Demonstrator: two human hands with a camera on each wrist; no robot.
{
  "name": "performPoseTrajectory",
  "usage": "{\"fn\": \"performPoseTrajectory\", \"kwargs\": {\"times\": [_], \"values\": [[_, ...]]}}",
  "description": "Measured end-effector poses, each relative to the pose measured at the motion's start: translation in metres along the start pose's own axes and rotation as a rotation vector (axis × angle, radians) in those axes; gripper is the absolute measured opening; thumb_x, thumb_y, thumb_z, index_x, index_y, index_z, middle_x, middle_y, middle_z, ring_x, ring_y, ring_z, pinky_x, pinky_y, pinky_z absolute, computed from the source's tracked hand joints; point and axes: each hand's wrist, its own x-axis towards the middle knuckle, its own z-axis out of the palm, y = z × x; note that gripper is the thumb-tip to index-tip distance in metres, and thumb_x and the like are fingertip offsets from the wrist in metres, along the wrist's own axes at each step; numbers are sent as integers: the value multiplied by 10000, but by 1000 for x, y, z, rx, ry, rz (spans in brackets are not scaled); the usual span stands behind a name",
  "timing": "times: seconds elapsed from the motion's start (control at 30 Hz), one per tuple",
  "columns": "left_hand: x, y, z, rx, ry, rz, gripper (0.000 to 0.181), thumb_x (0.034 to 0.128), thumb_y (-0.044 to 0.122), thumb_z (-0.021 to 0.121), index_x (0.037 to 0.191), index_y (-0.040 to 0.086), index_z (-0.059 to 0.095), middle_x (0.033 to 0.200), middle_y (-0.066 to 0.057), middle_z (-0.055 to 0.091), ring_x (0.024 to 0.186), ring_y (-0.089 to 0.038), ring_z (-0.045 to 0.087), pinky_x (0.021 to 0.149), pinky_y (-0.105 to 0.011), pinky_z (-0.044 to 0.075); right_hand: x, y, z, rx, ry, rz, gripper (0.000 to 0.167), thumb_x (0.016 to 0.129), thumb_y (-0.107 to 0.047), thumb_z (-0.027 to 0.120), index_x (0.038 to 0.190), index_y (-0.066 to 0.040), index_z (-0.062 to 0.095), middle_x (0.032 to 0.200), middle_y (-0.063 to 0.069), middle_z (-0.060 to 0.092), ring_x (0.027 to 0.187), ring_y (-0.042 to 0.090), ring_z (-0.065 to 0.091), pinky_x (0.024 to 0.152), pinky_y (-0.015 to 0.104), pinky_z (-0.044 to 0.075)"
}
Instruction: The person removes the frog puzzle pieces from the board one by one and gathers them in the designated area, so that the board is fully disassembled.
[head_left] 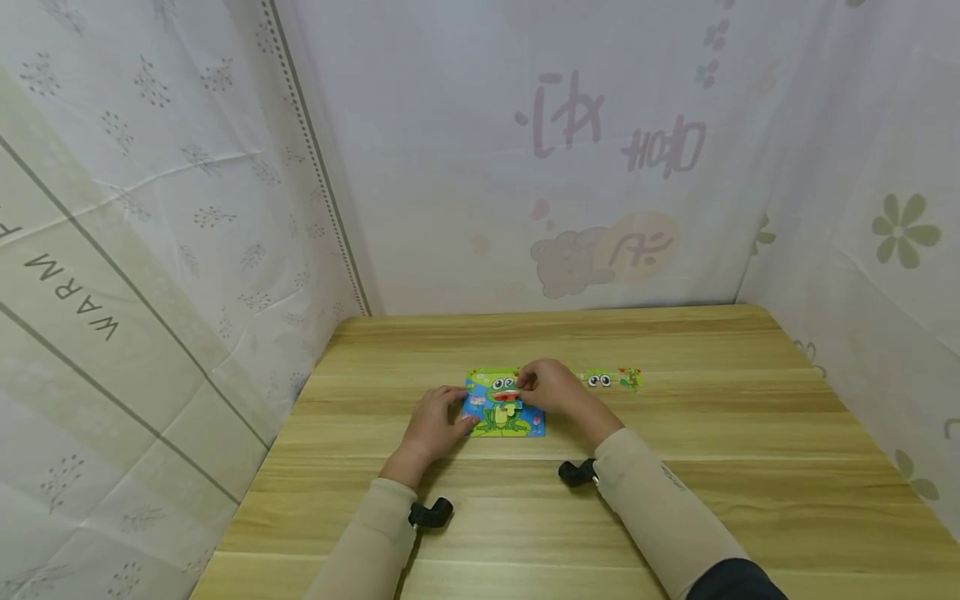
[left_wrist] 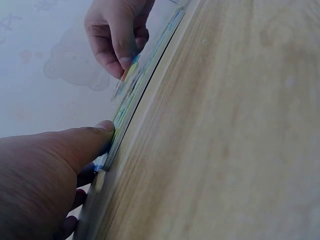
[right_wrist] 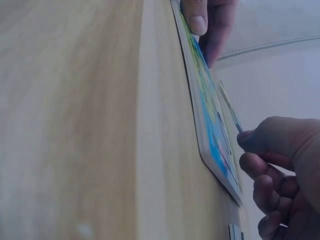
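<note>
A frog jigsaw board (head_left: 491, 427) lies flat on the table, a green frog on blue. My left hand (head_left: 433, 427) holds its left side, with the thumb (left_wrist: 100, 135) on the near edge and the fingers along the side. Over the board's right part, my right hand (head_left: 553, 390) pinches a thin puzzle piece (right_wrist: 230, 106) between thumb and fingertips. That piece is tilted and raised off the board in both wrist views. Around the frog's belly is a pale gap (head_left: 512, 410) in the picture. The right palm is hidden in the head view.
To the right of the board lie loose pieces: one with frog eyes (head_left: 598, 380) and one with red and green print (head_left: 631, 379). The wooden table (head_left: 525, 533) meets patterned curtains (head_left: 450, 167) at its back and sides. Black wrist cameras (head_left: 431, 512) stick out from both sleeves.
</note>
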Motion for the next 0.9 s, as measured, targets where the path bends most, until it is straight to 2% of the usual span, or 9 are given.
{"fn": "performPoseTrajectory", "kwargs": {"times": [0.4, 0.9], "values": [[0, 1, 0, -8, 12, 4, 539, 943, 363, 810, 1382, 82, 672, 1439, -53, 613, 1383, -314, 506, 1180, -532, 384, -17, 7, -15, 42, 24, 23, 42, 939, -192, 805, 952, -188, 765, 899, -69, 680, 808, 124, 636, 735, 333, 561], [-1, 2, -1, -14, 6, 1, 549, 948, 371, 804, 1390, 76, 665, 1443, -58, 608, 1385, -312, 502, 1176, -528, 394, -36, 38, -40, 53, -1, 40, 95, 935, -215, 822, 993, -166, 764, 922, -46, 681, 810, 155, 626, 693, 337, 557]]}}
